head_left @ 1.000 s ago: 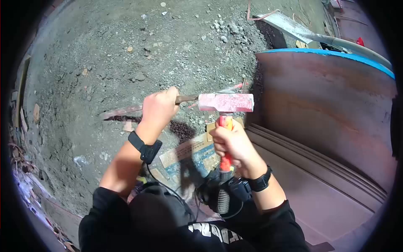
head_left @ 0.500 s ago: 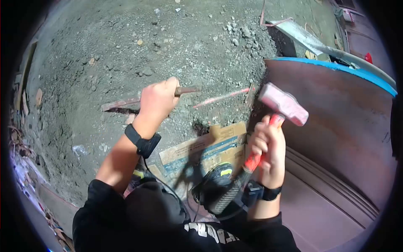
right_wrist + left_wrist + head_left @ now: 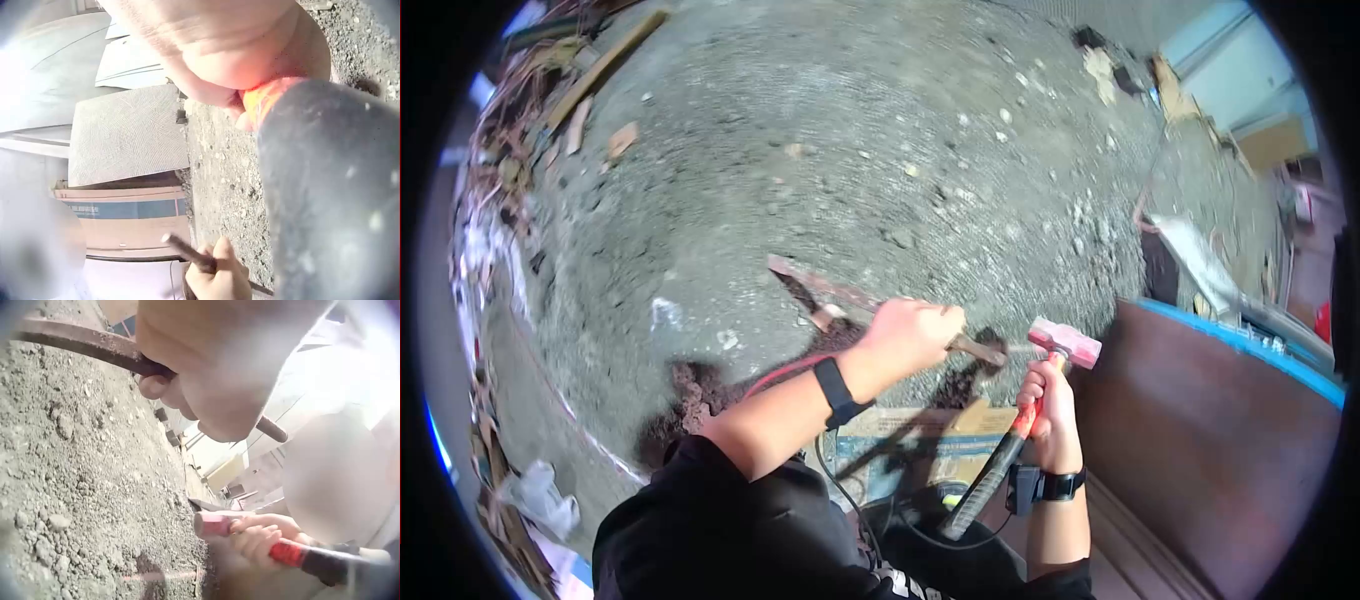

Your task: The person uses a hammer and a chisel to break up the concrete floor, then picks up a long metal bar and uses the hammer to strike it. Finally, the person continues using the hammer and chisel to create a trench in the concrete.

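A rusty metal bar (image 3: 978,348) slants over the rubble ground, its round-ended part sticking out past my left hand (image 3: 905,338). That hand grips the bar around its shaft, and in the left wrist view the bar (image 3: 87,342) extends beyond the fingers on both sides. My right hand (image 3: 1050,408) holds a sledgehammer (image 3: 1068,343) close under its worn pinkish head. The hammer's handle is red and yellow near the head, with a black grip (image 3: 985,480) trailing down towards the body. The hammer head is to the right of the bar's round end, apart from it.
Grey soil and gravel (image 3: 820,170) cover the ground. A large brown curved panel (image 3: 1190,430) with a blue top edge stands at right. Printed cardboard (image 3: 880,425) lies near the body. Wood scraps (image 3: 605,72) and a plastic bag (image 3: 545,500) lie at left.
The hammer has swung from over the bar's end out to the right and now points more upright. My left hand keeps its grip on the bar. The head view has turned left.
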`<state>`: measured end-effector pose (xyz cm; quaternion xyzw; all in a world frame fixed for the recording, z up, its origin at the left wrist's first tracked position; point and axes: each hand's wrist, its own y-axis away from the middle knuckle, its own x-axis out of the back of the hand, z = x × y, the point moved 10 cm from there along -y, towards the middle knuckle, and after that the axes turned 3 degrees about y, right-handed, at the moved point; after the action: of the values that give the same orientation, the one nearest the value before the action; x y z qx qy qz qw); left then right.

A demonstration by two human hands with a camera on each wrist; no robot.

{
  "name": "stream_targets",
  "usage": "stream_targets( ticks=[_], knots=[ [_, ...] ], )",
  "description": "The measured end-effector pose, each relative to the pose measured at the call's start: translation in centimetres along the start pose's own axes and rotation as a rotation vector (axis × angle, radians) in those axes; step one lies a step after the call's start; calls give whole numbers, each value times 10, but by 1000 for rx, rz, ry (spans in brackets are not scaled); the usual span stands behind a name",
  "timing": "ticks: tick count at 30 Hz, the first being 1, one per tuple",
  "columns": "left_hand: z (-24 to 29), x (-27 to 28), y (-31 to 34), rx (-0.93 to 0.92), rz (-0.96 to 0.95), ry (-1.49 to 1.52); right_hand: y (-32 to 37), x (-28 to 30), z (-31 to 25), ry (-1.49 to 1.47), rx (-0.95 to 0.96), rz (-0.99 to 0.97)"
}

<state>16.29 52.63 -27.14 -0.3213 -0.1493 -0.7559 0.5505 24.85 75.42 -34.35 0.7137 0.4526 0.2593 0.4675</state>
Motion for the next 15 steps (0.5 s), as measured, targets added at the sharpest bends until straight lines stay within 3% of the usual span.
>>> stream_targets(
  ticks=[6,8,11,13,14,15],
  knots=[
    [-5,102,10,45,233,130,-37,-81,-17,309,-86,-117],
    [-7,140,28,49,343,190,-23,-99,-16,13,-222,-123],
    [-6,179,66,-8,503,337,-9,-116,1,123,-354,-177],
    [-1,199,97,22,553,220,21,-129,15,613,-204,-332],
    [-3,203,115,34,591,274,38,-136,33,719,-218,-424],
    [-8,207,133,36,621,317,58,-140,45,679,-211,-396]
  ],
)
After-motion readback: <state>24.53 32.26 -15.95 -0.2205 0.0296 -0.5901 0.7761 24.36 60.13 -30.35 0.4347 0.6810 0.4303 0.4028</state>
